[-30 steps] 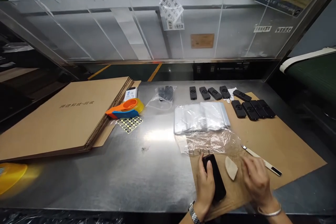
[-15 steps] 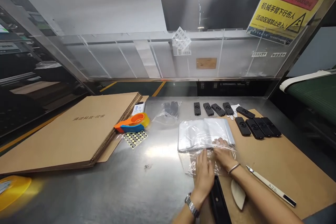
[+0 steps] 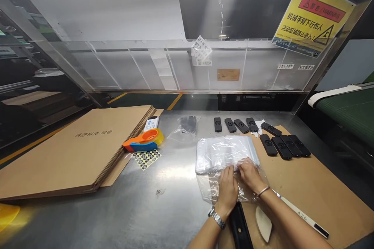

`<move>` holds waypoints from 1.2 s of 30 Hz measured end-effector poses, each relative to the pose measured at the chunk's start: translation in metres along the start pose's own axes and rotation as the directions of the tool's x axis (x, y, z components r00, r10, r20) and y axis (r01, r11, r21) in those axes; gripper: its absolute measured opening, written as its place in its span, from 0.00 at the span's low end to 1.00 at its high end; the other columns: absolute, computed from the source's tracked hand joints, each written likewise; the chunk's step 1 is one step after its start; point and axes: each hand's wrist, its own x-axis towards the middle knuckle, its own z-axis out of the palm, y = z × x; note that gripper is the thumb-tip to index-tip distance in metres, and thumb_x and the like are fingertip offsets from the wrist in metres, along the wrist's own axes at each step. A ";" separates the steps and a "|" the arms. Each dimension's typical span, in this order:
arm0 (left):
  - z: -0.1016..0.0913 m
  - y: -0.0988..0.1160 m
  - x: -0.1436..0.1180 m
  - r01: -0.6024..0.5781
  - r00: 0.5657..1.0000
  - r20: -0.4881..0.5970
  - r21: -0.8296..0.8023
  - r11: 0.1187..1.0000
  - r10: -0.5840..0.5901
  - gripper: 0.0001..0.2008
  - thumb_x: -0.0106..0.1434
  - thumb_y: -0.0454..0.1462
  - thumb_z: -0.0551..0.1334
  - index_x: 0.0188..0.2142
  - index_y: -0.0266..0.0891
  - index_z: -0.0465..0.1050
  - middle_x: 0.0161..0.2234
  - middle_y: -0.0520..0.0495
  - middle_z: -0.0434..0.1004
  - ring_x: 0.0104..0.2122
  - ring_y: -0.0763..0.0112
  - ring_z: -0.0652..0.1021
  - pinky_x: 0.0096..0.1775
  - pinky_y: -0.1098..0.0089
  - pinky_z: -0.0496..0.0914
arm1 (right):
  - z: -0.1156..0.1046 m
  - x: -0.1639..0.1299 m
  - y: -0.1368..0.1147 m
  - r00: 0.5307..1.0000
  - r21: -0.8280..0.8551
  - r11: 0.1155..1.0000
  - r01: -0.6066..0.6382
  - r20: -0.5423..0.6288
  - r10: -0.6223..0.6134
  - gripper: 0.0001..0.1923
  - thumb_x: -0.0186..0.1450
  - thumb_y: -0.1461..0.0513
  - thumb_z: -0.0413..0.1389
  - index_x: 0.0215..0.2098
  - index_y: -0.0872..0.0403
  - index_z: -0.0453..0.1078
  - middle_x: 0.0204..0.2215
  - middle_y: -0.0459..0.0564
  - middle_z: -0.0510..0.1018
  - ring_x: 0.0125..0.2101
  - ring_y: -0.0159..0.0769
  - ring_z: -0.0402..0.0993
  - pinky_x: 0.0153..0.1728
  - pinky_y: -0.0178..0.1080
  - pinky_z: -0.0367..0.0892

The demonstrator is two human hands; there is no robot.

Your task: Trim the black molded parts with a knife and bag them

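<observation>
A stack of clear plastic bags (image 3: 223,149) lies on the metal table in front of me. At its near edge my left hand (image 3: 228,190) has its fingers pressed together on a clear plastic bag (image 3: 206,186). My right hand (image 3: 251,175) grips the same bag close beside the left, fingers curled at its edge. The fingertips are partly hidden by the film. Below my left hand lies a long black tray-like piece (image 3: 241,227). Between it and my right forearm sits a pale curved piece (image 3: 263,223).
Several black rectangular devices (image 3: 269,145) lie at the back right, some on a cardboard sheet (image 3: 324,190). A white pen-like tool (image 3: 300,213) rests right of my forearm. Stacked cardboard (image 3: 73,151), an orange tape dispenser (image 3: 143,140), a sticker sheet (image 3: 146,158) and a bagged dark item (image 3: 187,124) are leftward.
My right hand's fingers have drawn in and curled at the bag's edge, near my left fingertips. The loose bag has spread slightly toward me, and the view has shifted a little.
</observation>
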 end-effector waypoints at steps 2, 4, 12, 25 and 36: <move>0.006 -0.002 0.004 -0.019 1.000 0.016 0.029 0.999 0.018 0.25 0.57 0.23 0.45 0.53 0.31 0.62 0.51 0.37 0.67 0.55 0.60 0.63 0.56 0.55 0.60 | -0.003 -0.002 0.000 0.999 -0.015 0.999 -0.032 0.008 0.032 0.15 0.65 0.69 0.43 0.27 0.55 0.69 0.25 0.49 0.75 0.29 0.35 0.68 0.34 0.35 0.58; 0.011 -0.002 0.006 -0.032 0.999 0.027 0.052 0.998 0.031 0.25 0.57 0.23 0.45 0.53 0.31 0.62 0.49 0.37 0.68 0.56 0.59 0.62 0.55 0.55 0.60 | -0.006 -0.004 -0.001 0.998 -0.039 0.998 -0.059 0.003 0.059 0.14 0.63 0.70 0.44 0.28 0.56 0.70 0.27 0.52 0.75 0.32 0.38 0.67 0.34 0.36 0.57; 0.018 0.001 0.007 -0.050 0.999 0.019 0.147 0.988 0.048 0.25 0.58 0.23 0.46 0.54 0.33 0.62 0.52 0.38 0.67 0.57 0.59 0.62 0.56 0.55 0.60 | -0.014 -0.007 -0.004 0.997 -0.034 0.997 -0.072 -0.036 0.070 0.13 0.64 0.69 0.43 0.38 0.59 0.68 0.36 0.57 0.73 0.40 0.43 0.64 0.40 0.39 0.58; 0.013 0.006 0.004 -0.098 0.994 0.071 0.229 0.969 0.084 0.20 0.62 0.27 0.45 0.50 0.36 0.66 0.46 0.41 0.73 0.49 0.63 0.70 0.50 0.61 0.66 | -0.011 -0.032 0.009 0.969 0.275 0.937 -0.214 -0.059 0.238 0.15 0.66 0.61 0.44 0.30 0.55 0.71 0.27 0.50 0.77 0.28 0.35 0.72 0.30 0.34 0.60; 0.022 0.016 0.027 -0.115 0.988 0.133 0.315 0.942 0.077 0.26 0.57 0.27 0.52 0.57 0.33 0.60 0.57 0.32 0.59 0.53 0.46 0.65 0.52 0.47 0.59 | -0.033 -0.070 -0.025 0.985 0.341 0.934 -0.103 -0.098 0.144 0.14 0.67 0.62 0.39 0.26 0.53 0.61 0.26 0.50 0.71 0.27 0.37 0.69 0.28 0.36 0.58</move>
